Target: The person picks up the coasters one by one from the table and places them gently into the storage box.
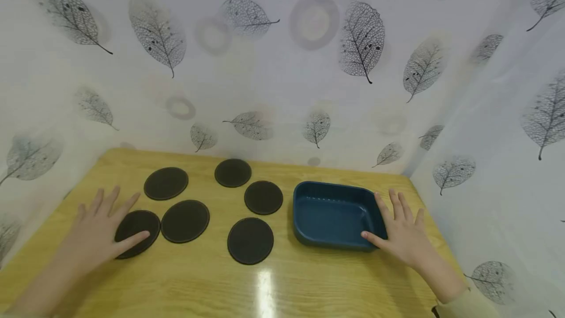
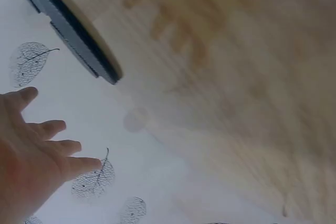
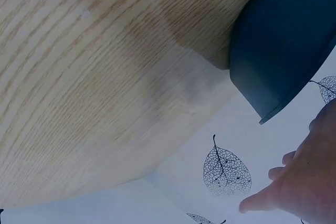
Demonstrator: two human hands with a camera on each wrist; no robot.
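Observation:
My left hand (image 1: 99, 232) is spread over the left part of the table, its fingers straight and holding nothing. Partly hidden beneath it lies a round black coaster (image 1: 145, 220). The left wrist view shows coasters (image 2: 73, 30) nearly edge-on, apart from the left hand (image 2: 37, 156). At the right side of a deep blue rectangular dish (image 1: 331, 220), my right hand (image 1: 403, 232) hovers with fingers spread; thumb and index overlap its rim in the head view. From the right wrist, a gap separates the right hand (image 3: 302, 182) from the dish wall (image 3: 283, 51).
Several more black coasters lie flat, among them one at the back left (image 1: 166, 183) and one at the front middle (image 1: 250, 241). Leaf-printed white curtain (image 1: 282, 87) borders the wooden table (image 1: 198, 278) at the back and sides.

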